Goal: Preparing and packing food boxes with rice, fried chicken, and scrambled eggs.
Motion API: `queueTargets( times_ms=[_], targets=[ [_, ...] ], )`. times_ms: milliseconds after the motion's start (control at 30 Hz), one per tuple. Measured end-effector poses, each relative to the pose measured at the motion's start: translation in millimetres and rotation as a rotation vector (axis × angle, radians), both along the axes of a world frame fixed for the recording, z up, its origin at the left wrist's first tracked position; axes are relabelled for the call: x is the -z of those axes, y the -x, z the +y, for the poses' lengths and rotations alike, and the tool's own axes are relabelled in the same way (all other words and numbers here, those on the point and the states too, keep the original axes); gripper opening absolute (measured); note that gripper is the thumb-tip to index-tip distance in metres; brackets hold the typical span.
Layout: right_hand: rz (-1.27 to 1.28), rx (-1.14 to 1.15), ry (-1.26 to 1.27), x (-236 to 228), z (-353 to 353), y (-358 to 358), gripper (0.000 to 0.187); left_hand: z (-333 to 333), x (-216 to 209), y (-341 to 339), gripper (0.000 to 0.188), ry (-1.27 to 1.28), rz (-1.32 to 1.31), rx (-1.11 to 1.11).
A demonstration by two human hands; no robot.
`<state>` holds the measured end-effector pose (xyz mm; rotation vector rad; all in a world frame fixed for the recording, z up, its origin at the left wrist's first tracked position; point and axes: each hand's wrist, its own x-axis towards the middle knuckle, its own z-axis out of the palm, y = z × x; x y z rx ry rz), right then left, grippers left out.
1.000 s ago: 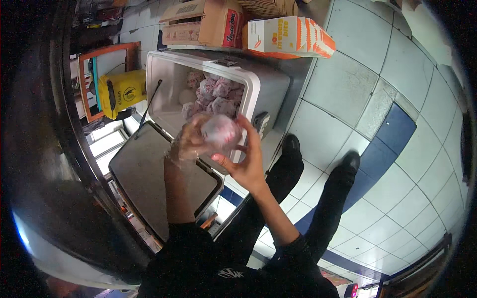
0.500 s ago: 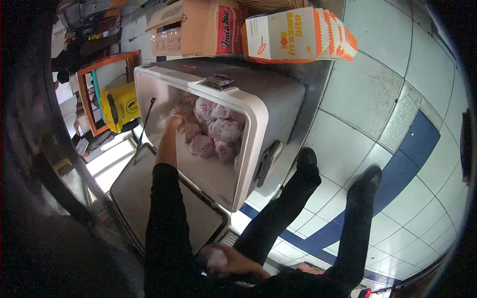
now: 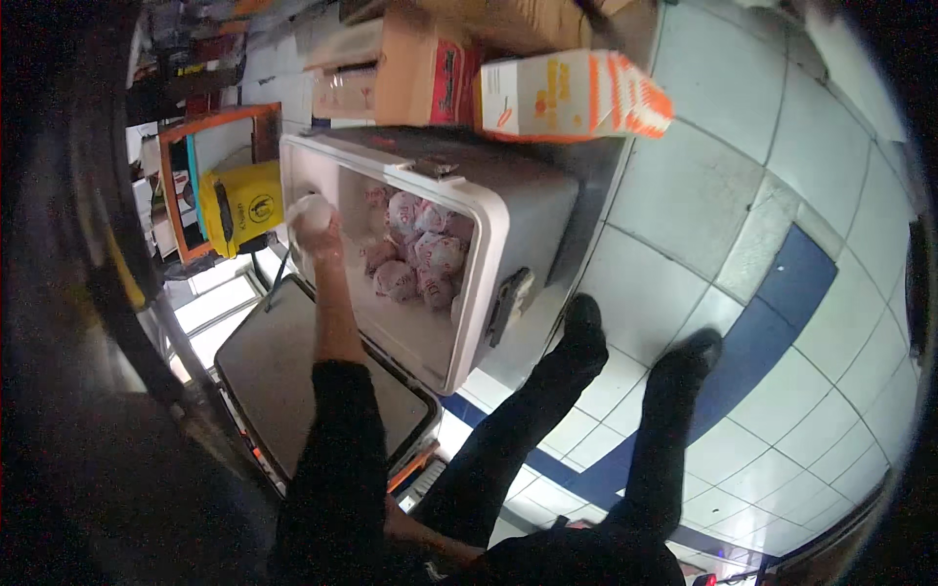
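Note:
A grey cool box point(image 3: 489, 210) with a white rim stands open in front of me. Inside are several round bundles point(image 3: 430, 256) in white wrapping with red print. At the box's left inner side, my left hand point(image 3: 322, 230) is raised and closed around a round white wrapped bundle point(image 3: 313, 212); motion blurs it a little. My right hand point(image 3: 415, 532) is low at my lap, mostly covered by my left sleeve. Only skin near the wrist shows, so its fingers and anything in them are hidden.
The box's lid point(image 3: 293, 376) hangs open on the near left, with a strut beside it. Behind the box are cardboard cartons point(image 3: 405, 83) and a stack of orange-and-white packaging point(image 3: 576, 95). A yellow bag point(image 3: 244, 207) lies at the left. White-and-blue tiles point(image 3: 674, 259) cover the floor.
My left hand has lifted from among the bundles toward the box's left rim, with one bundle in it. My right hand, earlier visible with something whitish, is now mostly hidden behind my left sleeve.

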<state>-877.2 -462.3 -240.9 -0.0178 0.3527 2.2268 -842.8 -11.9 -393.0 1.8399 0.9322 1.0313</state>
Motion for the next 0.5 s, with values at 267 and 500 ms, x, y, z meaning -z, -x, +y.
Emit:
queueTargets(
  times_ms=[267, 500],
  targets=[
    [-0.722, 0.139, -0.086, 22.6, 18.2, -70.0, 0.055, -216.9, -186.4, -348.6, 0.055, 1.333, -1.428, 0.193],
    [-0.500, 0.728, 0.327, -33.7, 4.2, -404.7, 0.031, -307.4, -417.3, -517.5, 0.069, 1.564, -1.421, 0.756]
  ],
)
